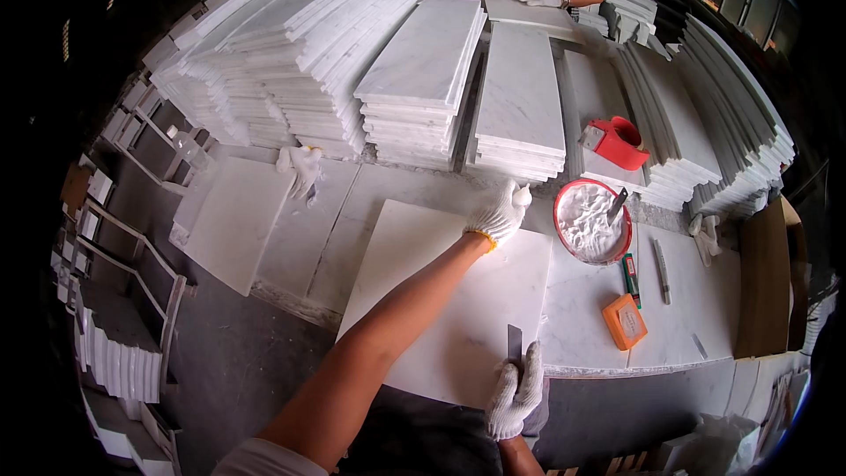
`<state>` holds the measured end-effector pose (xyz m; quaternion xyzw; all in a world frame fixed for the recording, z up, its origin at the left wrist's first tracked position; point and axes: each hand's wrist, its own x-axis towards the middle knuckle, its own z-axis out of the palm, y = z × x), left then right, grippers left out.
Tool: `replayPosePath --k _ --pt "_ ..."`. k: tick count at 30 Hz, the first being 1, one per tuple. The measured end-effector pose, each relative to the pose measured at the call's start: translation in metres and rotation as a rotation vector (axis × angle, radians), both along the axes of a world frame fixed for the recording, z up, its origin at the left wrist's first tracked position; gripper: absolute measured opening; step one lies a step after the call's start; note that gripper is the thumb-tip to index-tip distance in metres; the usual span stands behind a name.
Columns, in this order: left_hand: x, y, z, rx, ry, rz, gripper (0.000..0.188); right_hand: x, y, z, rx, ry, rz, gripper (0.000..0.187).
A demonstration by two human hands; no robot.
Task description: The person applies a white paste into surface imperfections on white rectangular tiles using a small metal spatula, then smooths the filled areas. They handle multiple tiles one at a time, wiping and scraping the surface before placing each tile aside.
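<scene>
evidently, the white marble slab [480,313] lies flat on the counter [577,339], straight before the person, its near edge seeming to jut past the counter's front, likely so that this edge is easy to reach. the gloved left hand [499,213] is at the slab's far edge, perhaps to steady it; its fingers look partly curled, but whether they press on the stone or pinch something cannot be made out. the gloved right hand [515,401], by the near right corner, has its fingers closed around a flat metal scraper [514,341], blade pointing away from the body, a hold that probably gives control close to the edge.

just beyond the slab's right side sits a red-rimmed bowl [627,236] of white paste [582,216] with a tool standing in it, presumably kept there for easy reach. the orange block [625,322] and the slim green box [631,280] lie nearer, touching or almost so.

the slab itself is pale and broad, with faint grey veining, a fairly smooth face and straight-looking sides; fine flaws are too small to judge.
</scene>
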<state>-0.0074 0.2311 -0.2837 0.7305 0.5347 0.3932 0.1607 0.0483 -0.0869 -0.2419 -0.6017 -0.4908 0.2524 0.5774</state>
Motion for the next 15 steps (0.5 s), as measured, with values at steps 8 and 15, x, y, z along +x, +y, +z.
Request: replayPosePath --k 8,15 --pt "-0.020 -0.020 0.036 0.038 -0.028 -0.067 0.029 0.003 0.002 0.003 0.041 -0.092 0.051 0.061" --pt "-0.087 -0.082 0.049 0.158 0.021 -0.104 0.047 0.001 -0.007 0.033 0.008 -0.040 0.179 0.036"
